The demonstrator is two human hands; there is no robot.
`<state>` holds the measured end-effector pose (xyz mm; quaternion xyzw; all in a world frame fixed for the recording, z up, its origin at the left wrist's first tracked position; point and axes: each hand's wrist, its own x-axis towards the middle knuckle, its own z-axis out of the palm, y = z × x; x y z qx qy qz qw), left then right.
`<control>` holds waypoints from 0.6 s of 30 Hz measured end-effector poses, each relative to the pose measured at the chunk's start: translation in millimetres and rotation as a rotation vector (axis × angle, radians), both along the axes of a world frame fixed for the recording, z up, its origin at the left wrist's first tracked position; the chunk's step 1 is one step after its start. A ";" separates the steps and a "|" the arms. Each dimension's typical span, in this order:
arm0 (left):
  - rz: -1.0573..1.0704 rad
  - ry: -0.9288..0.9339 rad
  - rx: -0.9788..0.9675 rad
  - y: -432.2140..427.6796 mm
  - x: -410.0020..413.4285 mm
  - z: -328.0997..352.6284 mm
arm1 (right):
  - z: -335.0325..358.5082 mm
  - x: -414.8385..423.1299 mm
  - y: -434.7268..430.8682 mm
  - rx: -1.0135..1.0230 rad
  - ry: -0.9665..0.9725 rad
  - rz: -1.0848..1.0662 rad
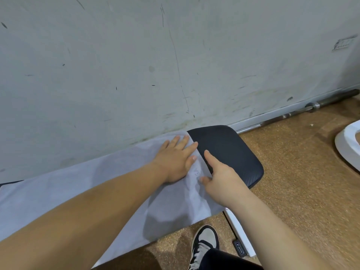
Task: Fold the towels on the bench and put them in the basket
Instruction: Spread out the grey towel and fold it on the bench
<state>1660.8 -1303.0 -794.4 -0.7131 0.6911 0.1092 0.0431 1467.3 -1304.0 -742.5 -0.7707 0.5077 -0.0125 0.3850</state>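
Nearest the lens, a black-and-white lace-up sneaker (204,244) is planted on the brown speckled floor (292,191), beside the white metal leg (240,232) of the worktop. A small dark label is carried on the foot of that leg, but its writing cannot be read.

The pale grey-lilac terry towel (78,191) is spread flat along the black padded worktop (228,152). Its near side hangs over the front edge, and its short end stops before the pad's rounded end.

The right hand (220,178) is laid over that short end, forefinger straight along the hem and thumb on the cloth. The other fingers are hidden, so whether its grip has closed on the hem cannot be told. Just beyond, the left hand (175,158) is pressed flat on the towel, fingers straight, its grip spread wide and holding nothing.

The towel is judged light, soft and limp, and apt to slide on the smooth pad. It is best taken by the two corners of the short end. A faint stitched mark between the hands is illegible.

Farther off, a white rounded rim, judged to be the basket (348,145), is seen in part at the right. A steel barbell (292,114) lies along the scuffed grey wall (116,65).
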 end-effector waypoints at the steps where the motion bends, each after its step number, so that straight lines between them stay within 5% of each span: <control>1: 0.016 0.016 -0.053 -3.7 -0.5 2.8 | 1.1 -2.1 0.0 0.002 -0.001 -0.004; 4: 0.189 -0.004 -0.172 -18.9 -7.9 15.9 | 2.8 -6.0 0.6 -0.003 0.021 -0.003; 8: 0.454 0.049 -0.020 -41.0 -21.7 26.2 | -6.2 -4.9 -1.4 -0.003 0.015 -0.063; 13: 0.511 0.071 -0.044 -47.4 -24.9 31.2 | -7.6 -6.1 2.2 -0.077 -0.006 -0.091; 18: 0.459 0.467 -0.260 -48.7 -26.8 38.6 | 15.3 -22.6 -4.6 -0.291 -0.115 -0.237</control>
